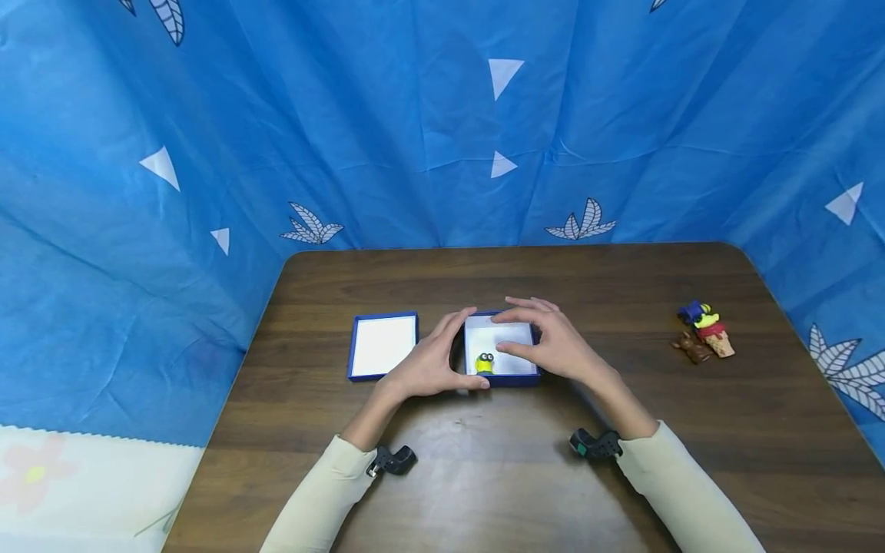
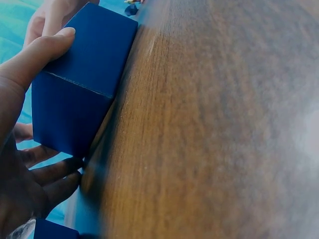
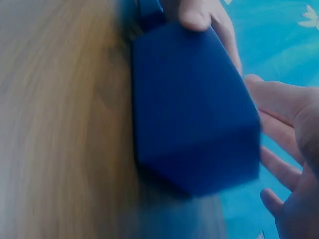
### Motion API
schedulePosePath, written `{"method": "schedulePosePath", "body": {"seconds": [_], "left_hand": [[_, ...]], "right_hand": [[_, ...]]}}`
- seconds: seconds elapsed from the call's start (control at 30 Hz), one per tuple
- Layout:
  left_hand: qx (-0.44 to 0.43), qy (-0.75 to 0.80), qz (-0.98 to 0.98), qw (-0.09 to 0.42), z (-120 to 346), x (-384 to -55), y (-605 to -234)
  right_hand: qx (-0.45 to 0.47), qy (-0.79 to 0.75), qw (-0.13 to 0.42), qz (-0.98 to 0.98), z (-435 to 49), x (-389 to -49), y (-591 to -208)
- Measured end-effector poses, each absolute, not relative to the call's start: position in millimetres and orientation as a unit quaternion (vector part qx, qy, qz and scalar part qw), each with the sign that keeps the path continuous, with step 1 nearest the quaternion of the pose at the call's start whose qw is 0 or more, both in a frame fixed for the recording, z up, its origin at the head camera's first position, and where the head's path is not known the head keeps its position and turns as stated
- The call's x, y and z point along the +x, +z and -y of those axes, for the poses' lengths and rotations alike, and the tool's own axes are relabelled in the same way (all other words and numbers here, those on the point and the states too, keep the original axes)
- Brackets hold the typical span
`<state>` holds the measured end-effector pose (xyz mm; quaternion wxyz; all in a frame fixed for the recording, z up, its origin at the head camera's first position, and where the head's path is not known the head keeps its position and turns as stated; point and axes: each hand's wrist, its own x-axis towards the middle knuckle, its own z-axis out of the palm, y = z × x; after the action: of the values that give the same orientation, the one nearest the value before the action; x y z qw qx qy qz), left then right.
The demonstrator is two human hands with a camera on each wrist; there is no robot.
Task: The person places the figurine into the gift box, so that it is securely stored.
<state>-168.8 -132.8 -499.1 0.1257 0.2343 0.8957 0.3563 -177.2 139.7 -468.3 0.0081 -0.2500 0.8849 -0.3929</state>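
A blue open box [image 1: 512,380] with a white inside stands on the table, and a small yellow goggle-eyed figure [image 1: 485,364] is in its front left corner. My left hand [image 1: 430,364] holds the box at its left side, thumb on the front wall [image 2: 94,55] and fingers toward the back. Over the box's right part hovers my right hand [image 1: 556,338], thumb and fingers spread apart with nothing between them. In the right wrist view its fingers [image 3: 281,99] are beside the box's upper edge; whether they touch it I cannot tell.
Left of the box lies a shallow blue-rimmed lid [image 1: 384,346], white inside up. Far right are a toy ice cream cone [image 1: 716,338], a brown animal figure [image 1: 692,348] and a blue-and-yellow toy [image 1: 693,311]. A blue curtain [image 1: 442,153] borders the wooden table [image 1: 456,476].
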Motion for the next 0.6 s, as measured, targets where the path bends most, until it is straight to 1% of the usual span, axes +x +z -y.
{"method": "schedulePosePath", "body": {"seconds": [0.13, 0.4, 0.6], "left_hand": [[0.233, 0.359, -0.895, 0.125, 133, -168, -498], [0.23, 0.355, -0.898, 0.124, 133, -167, -498], [0.233, 0.354, -0.898, 0.122, 133, -167, -498]], "right_hand": [[-0.211, -0.417, -0.017, -0.884, -164, -175, -466], [-0.136, -0.448, -0.038, -0.883, -222, -165, -458], [-0.113, -0.457, -0.077, -0.879, -261, -153, -463]]}}
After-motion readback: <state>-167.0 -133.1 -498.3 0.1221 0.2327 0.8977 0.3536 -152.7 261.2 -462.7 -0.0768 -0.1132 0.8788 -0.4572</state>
